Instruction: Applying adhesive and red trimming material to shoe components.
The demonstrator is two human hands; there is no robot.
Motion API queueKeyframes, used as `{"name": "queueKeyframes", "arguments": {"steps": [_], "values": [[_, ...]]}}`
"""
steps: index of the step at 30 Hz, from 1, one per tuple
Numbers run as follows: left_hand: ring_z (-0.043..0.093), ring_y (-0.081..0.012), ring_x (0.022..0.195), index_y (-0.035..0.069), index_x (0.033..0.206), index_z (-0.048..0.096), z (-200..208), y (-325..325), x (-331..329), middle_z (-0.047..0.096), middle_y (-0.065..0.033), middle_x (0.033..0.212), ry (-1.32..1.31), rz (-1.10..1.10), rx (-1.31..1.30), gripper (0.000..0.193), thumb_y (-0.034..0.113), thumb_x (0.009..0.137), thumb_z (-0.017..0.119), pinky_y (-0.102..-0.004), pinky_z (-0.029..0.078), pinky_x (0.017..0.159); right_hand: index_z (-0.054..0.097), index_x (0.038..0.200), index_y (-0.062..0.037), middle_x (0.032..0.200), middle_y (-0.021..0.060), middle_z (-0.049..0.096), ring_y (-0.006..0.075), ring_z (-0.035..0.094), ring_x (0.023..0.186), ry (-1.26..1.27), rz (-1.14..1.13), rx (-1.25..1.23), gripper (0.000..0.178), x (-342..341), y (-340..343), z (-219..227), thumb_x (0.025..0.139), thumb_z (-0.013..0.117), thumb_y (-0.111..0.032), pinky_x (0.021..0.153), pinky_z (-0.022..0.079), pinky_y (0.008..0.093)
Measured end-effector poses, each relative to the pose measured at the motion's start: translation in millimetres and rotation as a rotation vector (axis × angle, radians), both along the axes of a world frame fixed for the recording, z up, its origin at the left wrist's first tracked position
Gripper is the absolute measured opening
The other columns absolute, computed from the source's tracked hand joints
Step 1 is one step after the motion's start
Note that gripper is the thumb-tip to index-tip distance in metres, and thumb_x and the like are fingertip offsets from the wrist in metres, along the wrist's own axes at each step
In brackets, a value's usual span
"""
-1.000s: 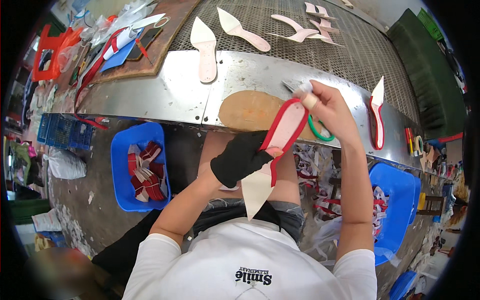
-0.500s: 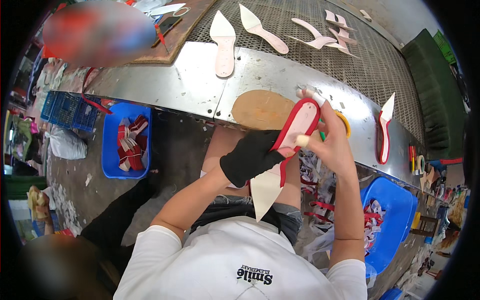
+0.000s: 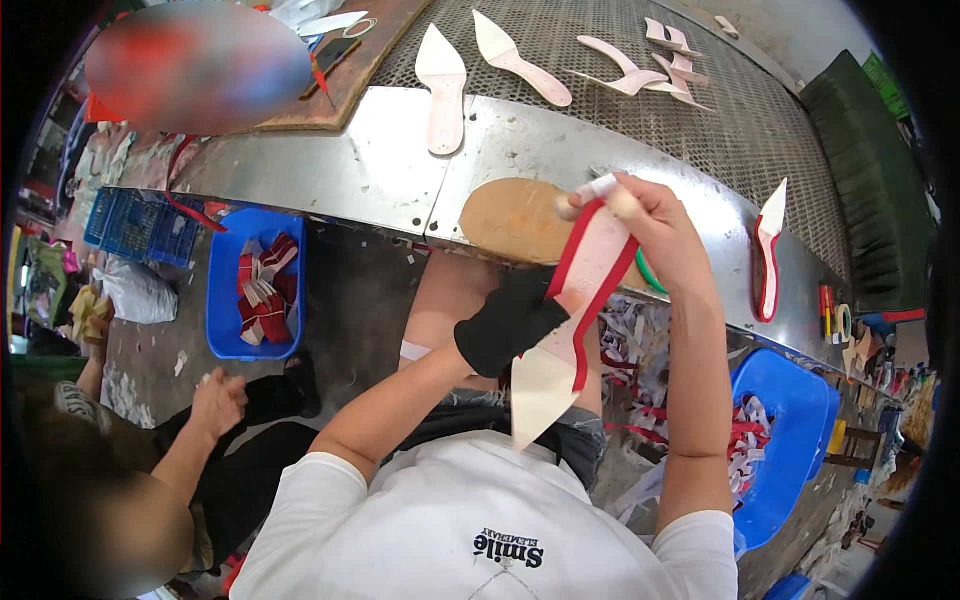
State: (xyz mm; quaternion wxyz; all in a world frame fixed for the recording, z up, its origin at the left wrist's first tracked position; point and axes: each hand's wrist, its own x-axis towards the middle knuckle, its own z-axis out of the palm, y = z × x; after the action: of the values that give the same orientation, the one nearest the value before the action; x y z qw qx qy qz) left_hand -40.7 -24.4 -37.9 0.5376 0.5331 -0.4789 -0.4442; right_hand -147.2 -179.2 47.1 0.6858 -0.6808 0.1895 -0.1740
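Observation:
A shoe insole, pale pink with a white pointed toe and a red strip along its edges, slants over my lap at the table edge. My left hand, in a black glove that leaves fingertips bare, is closed round its narrow middle. At the rounded heel end my right hand, with white tape on its fingers, pinches the red edging; the fingers cover the heel's tip. Just left of that heel lies a brown oval pad on the metal table edge. Part of a green ring shows beside my right wrist.
Two plain insoles and several curled pale pieces lie farther back. A red-edged insole rests at right. Blue bins with scraps stand left and right. Another person's hand is at lower left.
My right hand has moved from the heel's side onto its tip, fingers now bent over the edging. The insole has shifted slightly. At lower left, the other person's arm and hand have come into view.

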Motion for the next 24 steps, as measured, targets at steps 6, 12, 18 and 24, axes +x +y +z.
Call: {"name": "queueKeyframes", "arguments": {"steps": [6, 12, 18, 24], "values": [[0.058, -0.0129, 0.085, 0.004, 0.098, 0.061, -32, -13, -6, 0.061, -0.0052, 0.095, 0.620, -0.220, 0.021, 0.027, 0.030, 0.092, 0.055, -0.0299, 0.047, 0.074, 0.062, 0.091, -0.0016, 0.075, 0.0020, 0.063, 0.0109, 0.059, 0.070, 0.090, -0.206, -0.286, 0.029, -12, 0, -9, 0.076, 0.071, -0.024, 0.066, 0.049, 0.0272], [0.056, -0.0242, 0.101, -0.002, 0.130, 0.044, -32, -30, -12, 0.059, -0.0174, 0.113, 0.164, 0.048, 0.004, 0.059, 0.020, 0.079, 0.063, -0.0340, 0.043, 0.088, 0.056, 0.073, -0.0003, 0.062, -0.0011, 0.048, 0.0066, 0.040, 0.060, 0.306, -0.301, -0.590, 0.022, -1, -26, -36, 0.078, 0.069, -0.018, 0.052, 0.035, 0.0250], [0.051, -0.0223, 0.114, 0.004, 0.144, 0.024, -44, -17, 11, 0.049, -0.0181, 0.128, 0.140, 0.298, -0.168, 0.073, 0.012, 0.081, 0.060, -0.0319, 0.041, 0.094, 0.057, 0.105, -0.0008, 0.082, 0.0031, 0.060, 0.0070, 0.053, 0.058, -0.028, -0.283, 0.064, 0.028, -15, 16, -65, 0.084, 0.066, -0.016, 0.047, 0.042, 0.0195], [0.055, -0.0130, 0.098, 0.001, 0.139, 0.032, -39, -1, 15, 0.057, -0.0083, 0.113, 0.622, 0.254, -0.162, 0.061, 0.006, 0.083, 0.056, -0.0298, 0.048, 0.083, 0.061, 0.095, -0.0015, 0.080, 0.0034, 0.064, 0.0084, 0.059, 0.065, -0.025, -0.146, 0.100, 0.023, -17, 60, -85, 0.082, 0.069, -0.018, 0.054, 0.045, 0.0205]]}}
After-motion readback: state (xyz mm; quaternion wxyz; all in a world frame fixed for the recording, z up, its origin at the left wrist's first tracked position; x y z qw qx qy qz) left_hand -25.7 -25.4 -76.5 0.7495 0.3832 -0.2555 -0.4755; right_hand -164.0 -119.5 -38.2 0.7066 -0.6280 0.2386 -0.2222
